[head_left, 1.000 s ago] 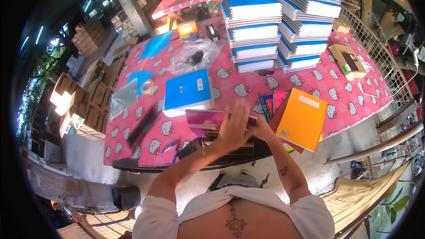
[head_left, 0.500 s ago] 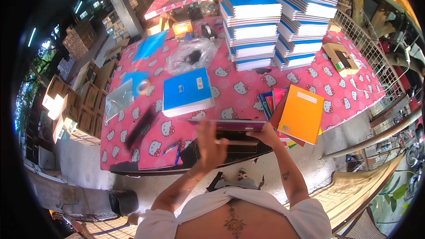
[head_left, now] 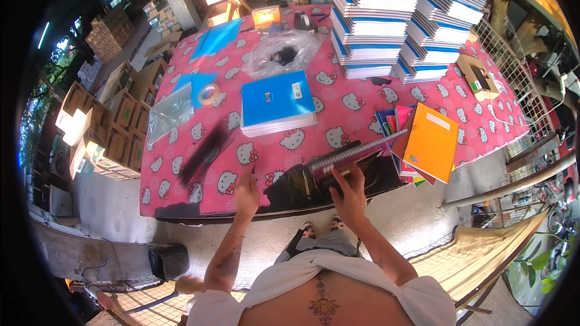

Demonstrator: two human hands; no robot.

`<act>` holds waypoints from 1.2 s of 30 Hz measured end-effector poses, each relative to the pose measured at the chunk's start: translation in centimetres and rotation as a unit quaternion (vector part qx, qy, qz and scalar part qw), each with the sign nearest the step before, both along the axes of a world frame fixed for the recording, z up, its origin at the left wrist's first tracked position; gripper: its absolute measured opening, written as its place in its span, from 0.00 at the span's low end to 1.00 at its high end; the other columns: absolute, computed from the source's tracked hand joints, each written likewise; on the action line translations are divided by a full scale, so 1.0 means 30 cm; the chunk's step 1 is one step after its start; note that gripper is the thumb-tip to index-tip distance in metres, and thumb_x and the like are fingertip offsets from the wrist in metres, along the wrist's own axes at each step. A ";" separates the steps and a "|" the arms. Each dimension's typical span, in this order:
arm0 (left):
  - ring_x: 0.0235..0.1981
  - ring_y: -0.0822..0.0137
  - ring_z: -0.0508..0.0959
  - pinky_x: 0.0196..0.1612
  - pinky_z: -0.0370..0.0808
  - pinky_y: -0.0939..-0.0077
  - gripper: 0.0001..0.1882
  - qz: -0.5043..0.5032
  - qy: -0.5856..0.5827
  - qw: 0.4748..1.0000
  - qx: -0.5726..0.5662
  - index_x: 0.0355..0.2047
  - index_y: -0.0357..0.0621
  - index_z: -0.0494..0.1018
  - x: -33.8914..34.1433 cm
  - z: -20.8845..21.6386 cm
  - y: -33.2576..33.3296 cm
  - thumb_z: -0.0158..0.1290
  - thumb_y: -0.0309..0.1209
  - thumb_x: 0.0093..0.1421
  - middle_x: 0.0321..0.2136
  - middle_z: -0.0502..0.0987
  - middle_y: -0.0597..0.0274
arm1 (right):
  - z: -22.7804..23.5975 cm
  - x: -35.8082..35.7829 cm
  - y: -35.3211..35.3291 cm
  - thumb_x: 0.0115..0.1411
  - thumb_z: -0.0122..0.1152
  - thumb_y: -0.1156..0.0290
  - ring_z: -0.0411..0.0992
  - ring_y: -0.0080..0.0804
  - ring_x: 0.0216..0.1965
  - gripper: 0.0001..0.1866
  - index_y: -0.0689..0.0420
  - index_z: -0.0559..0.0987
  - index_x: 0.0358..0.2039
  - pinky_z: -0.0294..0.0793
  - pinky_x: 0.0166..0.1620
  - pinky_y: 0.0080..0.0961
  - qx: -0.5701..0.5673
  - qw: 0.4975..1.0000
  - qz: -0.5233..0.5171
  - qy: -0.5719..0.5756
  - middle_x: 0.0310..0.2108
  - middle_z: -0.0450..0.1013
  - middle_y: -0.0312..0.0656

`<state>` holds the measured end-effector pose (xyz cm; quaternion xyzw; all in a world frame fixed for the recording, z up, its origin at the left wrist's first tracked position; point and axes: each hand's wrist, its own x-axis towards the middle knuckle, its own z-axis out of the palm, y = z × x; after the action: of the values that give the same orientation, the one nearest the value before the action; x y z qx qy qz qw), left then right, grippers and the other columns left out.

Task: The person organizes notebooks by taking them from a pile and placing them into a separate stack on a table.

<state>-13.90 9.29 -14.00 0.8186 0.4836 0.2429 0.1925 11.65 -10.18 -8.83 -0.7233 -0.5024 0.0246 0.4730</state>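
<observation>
My right hand (head_left: pixel 349 192) grips a purple-covered spiral notebook (head_left: pixel 356 156) that stands tilted on its edge at the table's near side, its wire binding upward. My left hand (head_left: pixel 246 196) is closed at the table's front, to the left of that notebook. A thin dark tip pokes out above its fingers, apparently a pen (head_left: pixel 254 171); the rest is hidden. Beyond the left hand lies a stack of blue notebooks (head_left: pixel 278 101). An orange notebook (head_left: pixel 431 143) tops a fanned pile of coloured notebooks at the right.
Tall stacks of blue spiral notebooks (head_left: pixel 371 30) stand at the back right. A tape roll (head_left: pixel 209 94), plastic bag (head_left: pixel 283 54), blurred dark strip (head_left: pixel 208 154) and small cardboard box (head_left: pixel 477 77) lie on the pink cloth (head_left: pixel 341 121). Cartons (head_left: pixel 115 136) are piled left; another person stands behind the stacks.
My left hand has left the purple notebook and closed near the pens at the front edge. My right hand has tilted the notebook, its right end now higher. The view has shifted.
</observation>
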 end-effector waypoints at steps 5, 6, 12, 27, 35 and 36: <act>0.34 0.60 0.81 0.38 0.79 0.65 0.16 0.002 -0.463 0.766 -0.447 0.47 0.39 0.70 0.118 0.197 -0.090 0.48 0.38 0.66 0.37 0.79 0.53 | 0.171 0.020 0.149 0.56 0.66 0.69 0.63 0.53 0.56 0.28 0.45 0.75 0.58 0.63 0.55 0.48 -0.009 0.981 -0.012 -0.196 0.56 0.62 0.48; 0.34 0.60 0.81 0.38 0.79 0.65 0.16 0.008 -0.467 0.764 -0.445 0.47 0.39 0.70 0.144 0.244 -0.125 0.48 0.38 0.66 0.37 0.79 0.53 | 0.239 0.026 0.177 0.56 0.65 0.69 0.63 0.52 0.56 0.26 0.45 0.76 0.58 0.63 0.54 0.48 0.060 0.967 -0.004 -0.246 0.54 0.63 0.47; 0.44 0.52 0.82 0.45 0.80 0.57 0.22 -0.074 -0.495 0.666 -0.553 0.54 0.38 0.67 0.277 0.437 -0.271 0.46 0.41 0.69 0.44 0.79 0.47 | 0.318 0.142 0.309 0.56 0.65 0.67 0.76 0.40 0.33 0.08 0.50 0.79 0.37 0.72 0.41 0.37 -0.014 0.956 0.142 -0.254 0.32 0.74 0.38; 0.33 0.59 0.81 0.39 0.77 0.68 0.18 -0.067 -0.115 0.991 -0.026 0.53 0.36 0.74 0.368 0.462 -0.269 0.49 0.32 0.66 0.36 0.80 0.49 | 0.316 0.149 0.317 0.53 0.67 0.66 0.76 0.39 0.29 0.09 0.50 0.76 0.32 0.73 0.35 0.36 0.036 0.963 0.153 -0.218 0.26 0.72 0.35; 0.45 0.48 0.75 0.48 0.72 0.57 0.21 -0.034 0.044 0.997 0.044 0.53 0.43 0.74 0.070 0.081 -0.047 0.57 0.33 0.59 0.45 0.75 0.48 | 0.374 0.217 0.213 0.54 0.68 0.63 0.74 0.46 0.46 0.19 0.49 0.79 0.47 0.70 0.51 0.40 0.041 0.966 0.099 -0.235 0.47 0.75 0.43; 0.47 0.47 0.74 0.50 0.71 0.56 0.21 0.004 0.089 0.992 0.090 0.53 0.45 0.74 0.018 0.021 -0.025 0.56 0.32 0.59 0.47 0.74 0.48 | 0.390 0.262 0.168 0.56 0.67 0.64 0.72 0.49 0.50 0.21 0.50 0.78 0.50 0.68 0.53 0.42 0.047 0.974 0.031 -0.221 0.52 0.73 0.46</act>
<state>-13.37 8.55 -13.37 0.8491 0.4779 0.2126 0.0734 19.53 -5.14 2.87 -0.6722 -0.6169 -0.1448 0.3829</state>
